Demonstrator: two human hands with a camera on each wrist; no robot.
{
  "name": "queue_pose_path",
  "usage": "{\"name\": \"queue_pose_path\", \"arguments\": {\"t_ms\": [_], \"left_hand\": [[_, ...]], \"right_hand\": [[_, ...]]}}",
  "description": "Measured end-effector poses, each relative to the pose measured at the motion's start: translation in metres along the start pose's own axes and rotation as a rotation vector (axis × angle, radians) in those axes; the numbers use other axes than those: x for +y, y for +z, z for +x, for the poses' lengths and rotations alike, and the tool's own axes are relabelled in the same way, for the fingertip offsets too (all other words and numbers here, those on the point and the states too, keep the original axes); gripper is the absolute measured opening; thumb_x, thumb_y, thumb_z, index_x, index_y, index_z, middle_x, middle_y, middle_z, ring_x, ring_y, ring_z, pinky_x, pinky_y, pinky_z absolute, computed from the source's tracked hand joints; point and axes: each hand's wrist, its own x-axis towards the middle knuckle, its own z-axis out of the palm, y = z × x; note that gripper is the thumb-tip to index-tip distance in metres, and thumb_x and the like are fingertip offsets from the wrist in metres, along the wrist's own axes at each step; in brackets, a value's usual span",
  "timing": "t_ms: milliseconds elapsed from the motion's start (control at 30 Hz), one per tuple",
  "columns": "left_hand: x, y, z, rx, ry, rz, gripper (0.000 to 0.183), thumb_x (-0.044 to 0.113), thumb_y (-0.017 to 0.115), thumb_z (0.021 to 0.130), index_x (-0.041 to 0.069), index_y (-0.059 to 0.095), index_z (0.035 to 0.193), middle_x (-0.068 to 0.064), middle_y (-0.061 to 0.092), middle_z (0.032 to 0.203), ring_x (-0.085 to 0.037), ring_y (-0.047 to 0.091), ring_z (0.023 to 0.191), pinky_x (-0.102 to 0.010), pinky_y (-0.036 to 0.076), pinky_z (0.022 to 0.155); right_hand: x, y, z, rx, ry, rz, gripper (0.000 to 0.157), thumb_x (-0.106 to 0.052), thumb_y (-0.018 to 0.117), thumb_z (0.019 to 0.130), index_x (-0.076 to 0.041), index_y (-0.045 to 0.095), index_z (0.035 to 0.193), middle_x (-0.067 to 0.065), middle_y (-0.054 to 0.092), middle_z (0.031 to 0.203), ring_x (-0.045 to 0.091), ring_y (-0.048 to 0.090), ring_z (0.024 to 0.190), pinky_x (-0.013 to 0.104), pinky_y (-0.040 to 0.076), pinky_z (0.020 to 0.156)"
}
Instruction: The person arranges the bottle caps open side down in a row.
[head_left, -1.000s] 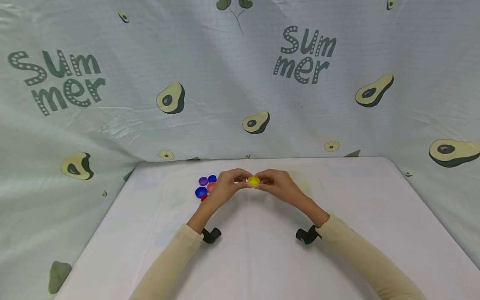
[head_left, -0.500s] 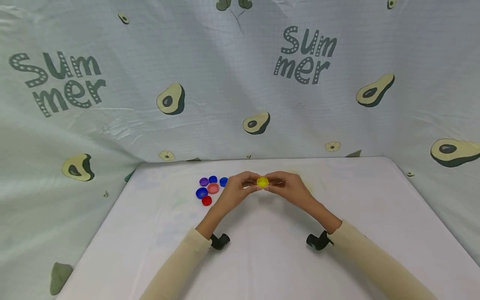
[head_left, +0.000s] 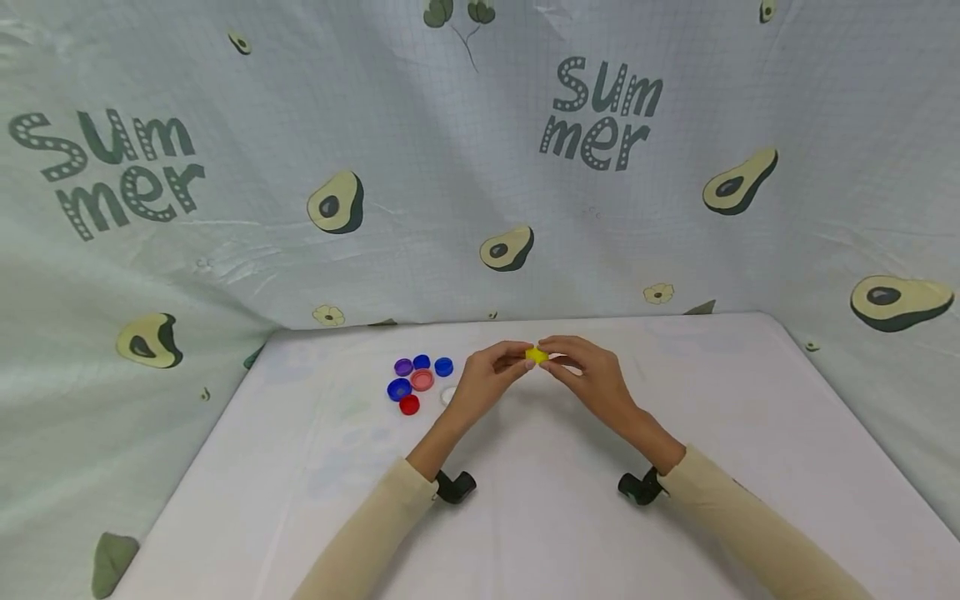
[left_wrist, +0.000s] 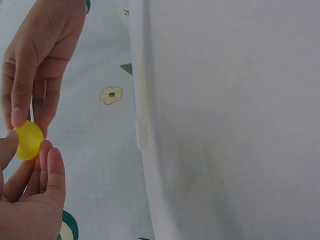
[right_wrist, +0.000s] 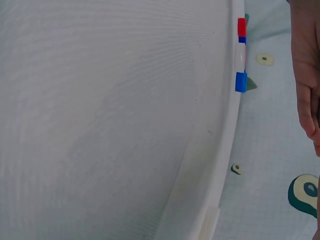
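A small yellow bottle cap (head_left: 536, 355) is held up over the far part of the table, between both hands. My left hand (head_left: 483, 379) pinches its left side with thumb and fingertips. From the right, my right hand (head_left: 592, 375) grips it in the same way. The left wrist view shows the round yellow face tilted, with fingertips of both hands at its edge. Left of my left hand lie a purple cap (head_left: 403, 367), a pink cap (head_left: 422, 380), a red cap (head_left: 409, 405) and several blue caps. The left hand partly covers a white cap (head_left: 447, 395).
The white-covered table (head_left: 495, 533) ends at a patterned cloth backdrop (head_left: 420, 167) behind and at the sides. Black wrist cameras sit on both wrists. In the right wrist view, a blue cap (right_wrist: 241, 82) and a red cap (right_wrist: 241, 27) show near the table's edge.
Both hands have moved right with the yellow cap and tipped it, so its hollow top no longer faces the head camera. The red, blue and white caps have come out from behind the left hand.
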Motion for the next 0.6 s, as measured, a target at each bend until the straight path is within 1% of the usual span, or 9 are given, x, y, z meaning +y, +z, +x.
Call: {"name": "queue_pose_path", "arguments": {"t_ms": [67,133,233,300,367,433,533,600], "left_hand": [[0.0,0.003,0.0,0.008,0.024,-0.008,0.032,0.019,0.068,0.099,0.004,0.068,0.128,-0.01,0.072,0.117,-0.021,0.071,0.105,-0.026,0.057,0.091],[-0.001,0.006,0.0,0.029,0.058,-0.017,0.032,0.017,0.069,0.099,0.004,0.068,0.128,-0.01,0.072,0.118,-0.021,0.071,0.106,-0.026,0.057,0.092],[-0.002,0.01,-0.001,0.074,0.134,-0.037,0.032,0.01,0.07,0.096,0.004,0.068,0.128,-0.01,0.071,0.122,-0.022,0.07,0.109,-0.028,0.056,0.094],[-0.002,0.012,-0.001,0.095,0.189,-0.055,0.035,0.005,0.072,0.093,0.003,0.068,0.128,-0.01,0.07,0.124,-0.023,0.07,0.11,-0.031,0.055,0.096],[-0.002,0.014,0.0,0.103,0.236,-0.07,0.039,0.001,0.074,0.089,0.003,0.067,0.128,-0.011,0.07,0.124,-0.024,0.07,0.11,-0.034,0.055,0.098],[-0.002,0.016,0.001,0.11,0.264,-0.079,0.04,-0.001,0.075,0.088,0.002,0.068,0.127,-0.012,0.07,0.123,-0.024,0.07,0.108,-0.036,0.056,0.097],[0.0,0.018,0.002,0.13,0.272,-0.076,0.039,-0.001,0.076,0.086,0.003,0.07,0.125,-0.012,0.07,0.119,-0.025,0.07,0.104,-0.036,0.057,0.095],[0.001,0.02,0.002,0.144,0.269,-0.078,0.038,-0.002,0.077,0.086,0.002,0.071,0.123,-0.013,0.07,0.117,-0.027,0.07,0.102,-0.038,0.057,0.094]], "right_hand": [[0.0,-0.001,0.0,0.017,0.007,-0.015,0.035,0.001,0.079,0.084,-0.004,0.073,0.119,0.009,0.073,0.116,0.024,0.072,0.103,0.027,0.059,0.085],[-0.002,-0.002,-0.001,0.027,0.016,-0.01,0.035,0.002,0.079,0.084,-0.003,0.072,0.119,0.01,0.073,0.114,0.024,0.073,0.1,0.025,0.059,0.084],[-0.005,-0.003,-0.002,0.03,0.041,0.016,0.036,0.002,0.077,0.086,-0.003,0.071,0.121,0.011,0.074,0.112,0.023,0.074,0.095,0.021,0.058,0.083],[-0.007,-0.005,-0.001,0.031,0.072,0.045,0.035,0.0,0.076,0.089,-0.004,0.07,0.123,0.01,0.075,0.11,0.022,0.075,0.091,0.019,0.058,0.081],[-0.009,-0.006,-0.001,0.036,0.121,0.076,0.032,-0.004,0.074,0.092,-0.007,0.071,0.124,0.008,0.076,0.107,0.019,0.075,0.087,0.018,0.058,0.079],[-0.011,-0.009,-0.001,0.032,0.184,0.111,0.03,-0.008,0.071,0.095,-0.009,0.071,0.124,0.007,0.077,0.102,0.016,0.074,0.083,0.019,0.059,0.077],[-0.014,-0.013,0.0,-0.005,0.282,0.186,0.028,-0.012,0.068,0.098,-0.011,0.071,0.126,0.007,0.077,0.1,0.014,0.074,0.082,0.022,0.06,0.077],[-0.015,-0.017,0.0,-0.045,0.331,0.221,0.029,-0.014,0.067,0.099,-0.012,0.069,0.128,0.008,0.076,0.102,0.015,0.075,0.083,0.024,0.06,0.079]]}}
